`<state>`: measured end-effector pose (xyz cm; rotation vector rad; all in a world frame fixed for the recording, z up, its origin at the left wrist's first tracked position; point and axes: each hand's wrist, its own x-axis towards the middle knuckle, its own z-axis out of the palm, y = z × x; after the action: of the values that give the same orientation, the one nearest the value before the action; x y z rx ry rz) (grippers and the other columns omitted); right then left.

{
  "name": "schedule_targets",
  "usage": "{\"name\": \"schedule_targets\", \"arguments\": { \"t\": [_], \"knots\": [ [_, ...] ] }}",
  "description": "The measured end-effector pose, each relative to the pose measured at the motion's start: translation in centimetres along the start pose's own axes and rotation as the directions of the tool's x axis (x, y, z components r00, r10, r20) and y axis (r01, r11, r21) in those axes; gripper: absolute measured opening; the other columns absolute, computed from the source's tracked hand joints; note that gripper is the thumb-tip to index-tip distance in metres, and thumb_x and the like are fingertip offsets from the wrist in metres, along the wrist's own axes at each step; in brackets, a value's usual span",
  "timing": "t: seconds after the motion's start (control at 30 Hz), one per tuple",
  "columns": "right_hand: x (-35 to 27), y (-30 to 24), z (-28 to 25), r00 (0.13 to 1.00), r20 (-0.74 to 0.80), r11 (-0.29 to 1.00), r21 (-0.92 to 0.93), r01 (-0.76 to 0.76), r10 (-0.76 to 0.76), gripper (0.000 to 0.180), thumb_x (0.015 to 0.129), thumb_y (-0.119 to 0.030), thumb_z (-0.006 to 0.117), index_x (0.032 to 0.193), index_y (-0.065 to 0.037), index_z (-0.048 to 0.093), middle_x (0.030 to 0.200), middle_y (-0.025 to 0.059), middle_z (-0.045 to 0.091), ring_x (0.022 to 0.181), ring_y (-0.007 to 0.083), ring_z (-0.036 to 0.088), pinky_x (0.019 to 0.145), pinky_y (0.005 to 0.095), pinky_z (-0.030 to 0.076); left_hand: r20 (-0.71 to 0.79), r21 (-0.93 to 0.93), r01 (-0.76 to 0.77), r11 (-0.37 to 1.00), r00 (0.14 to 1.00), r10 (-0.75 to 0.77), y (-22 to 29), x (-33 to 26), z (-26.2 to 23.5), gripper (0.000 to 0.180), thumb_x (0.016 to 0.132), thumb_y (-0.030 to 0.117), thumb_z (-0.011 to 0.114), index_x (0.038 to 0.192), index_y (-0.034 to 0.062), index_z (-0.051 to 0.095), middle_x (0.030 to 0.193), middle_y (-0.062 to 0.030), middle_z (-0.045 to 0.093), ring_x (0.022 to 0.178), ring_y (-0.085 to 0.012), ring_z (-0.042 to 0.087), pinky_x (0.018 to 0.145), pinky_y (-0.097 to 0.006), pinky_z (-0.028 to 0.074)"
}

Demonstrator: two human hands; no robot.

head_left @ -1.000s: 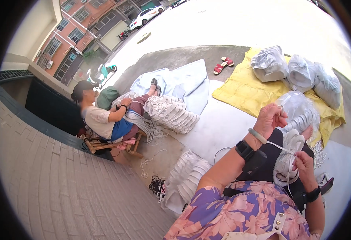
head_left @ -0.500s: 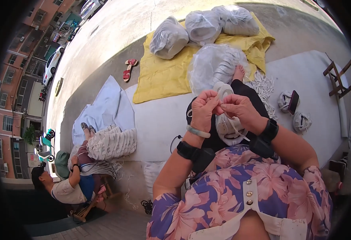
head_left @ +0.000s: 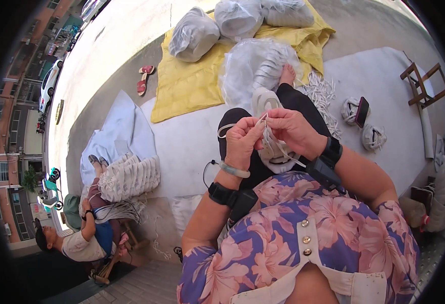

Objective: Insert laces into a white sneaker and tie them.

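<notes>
A white shoe (head_left: 278,157) rests between my thighs, partly hidden behind my hands. Pinched in the fingers of my left hand (head_left: 242,144) is a thin white shoelace (head_left: 268,133). My right hand (head_left: 296,133) also closes on this lace, its thumb and forefinger almost meeting the left fingertips above the shoe. Another stretch of lace loops out beside my left hand, near my knee. What exactly lies between the fingertips is too small to make out.
Ahead, a plastic bag of white shoes (head_left: 260,71) lies by my bare foot, beside loose laces (head_left: 318,96). Full bags (head_left: 194,35) sit on yellow sheeting (head_left: 182,93). At right are two shoes, a phone (head_left: 362,112) and a wooden stool (head_left: 425,86). A person (head_left: 88,238) sits at left by stacked shoes.
The whole view has shifted, so things sit farther left and higher. My hands stay together over the shoe; the right fingers have risen slightly against the left ones.
</notes>
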<state>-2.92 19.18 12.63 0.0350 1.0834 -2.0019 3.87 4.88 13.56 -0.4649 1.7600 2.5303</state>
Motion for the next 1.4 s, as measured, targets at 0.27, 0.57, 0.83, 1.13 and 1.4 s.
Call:
{"name": "schedule_targets", "arguments": {
  "t": [0.27, 0.57, 0.83, 1.13, 1.4],
  "knots": [
    [-0.2, 0.2, 0.4, 0.995, -0.013, 0.984, -0.153, 0.093, -0.097, 0.012, 0.081, -0.012, 0.061, 0.09, -0.004, 0.063, 0.077, -0.0022, 0.058, 0.063, 0.0034, 0.048, 0.059, 0.0174, 0.039, -0.056, 0.247, -0.09, 0.965, 0.993, 0.107, -1.1, -0.3, 0.2, 0.016, 0.087, 0.018, 0.056, 0.089, 0.0029, 0.062, 0.063, 0.0017, 0.055, 0.046, -0.0031, 0.046, 0.042, -0.016, 0.037],
    [-0.3, 0.4, 0.5, 0.973, -0.003, 0.925, -0.311, 0.22, -0.232, 0.011, 0.081, -0.01, 0.061, 0.087, 0.0, 0.061, 0.077, -0.0012, 0.059, 0.069, 0.0044, 0.051, 0.062, 0.0188, 0.042, 0.088, 0.572, -0.266, 0.776, 0.96, 0.265, -1.6, -0.4, 0.0, 0.019, 0.09, 0.014, 0.048, 0.094, 0.0005, 0.061, 0.062, 0.0016, 0.054, 0.048, -0.0029, 0.047, 0.044, -0.017, 0.038],
    [-0.4, 0.8, 0.5, 0.962, 0.016, 0.902, -0.342, 0.262, -0.273, 0.009, 0.081, -0.008, 0.059, 0.086, 0.0, 0.061, 0.076, -0.002, 0.058, 0.068, 0.0035, 0.05, 0.061, 0.0189, 0.042, 0.109, 0.595, -0.26, 0.76, 0.964, 0.244, -1.5, -0.5, 0.0, 0.019, 0.089, 0.013, 0.047, 0.092, 0.0007, 0.062, 0.061, 0.0012, 0.054, 0.049, -0.0029, 0.047, 0.045, -0.018, 0.039],
    [-0.7, 0.3, 0.9, 0.897, 0.117, 0.685, -0.606, 0.404, -0.426, 0.004, 0.08, -0.004, 0.057, 0.081, -0.001, 0.056, 0.072, -0.0028, 0.053, 0.065, 0.0035, 0.047, 0.058, 0.0193, 0.041, 0.198, 0.805, -0.417, 0.422, 0.859, 0.472, -0.5, 0.1, -0.4, 0.025, 0.078, 0.01, 0.058, 0.1, -0.0002, 0.057, 0.076, -0.007, 0.06, 0.065, -0.0147, 0.056, 0.06, -0.026, 0.044],
    [-3.8, -7.3, 4.8, 0.779, 0.282, 0.632, -0.463, 0.621, -0.559, 0.011, 0.082, -0.008, 0.057, 0.089, -0.002, 0.052, 0.075, 0.0015, 0.054, 0.07, 0.008, 0.051, 0.064, 0.0229, 0.042, 0.401, 0.2, -0.283, 0.938, 0.897, 0.185, 1.8, 0.8, 3.7, 0.045, 0.082, 0.006, 0.059, 0.122, -0.0005, 0.038, 0.084, -0.0023, 0.058, 0.078, -0.0098, 0.056, 0.071, -0.023, 0.045]
  ]
}}
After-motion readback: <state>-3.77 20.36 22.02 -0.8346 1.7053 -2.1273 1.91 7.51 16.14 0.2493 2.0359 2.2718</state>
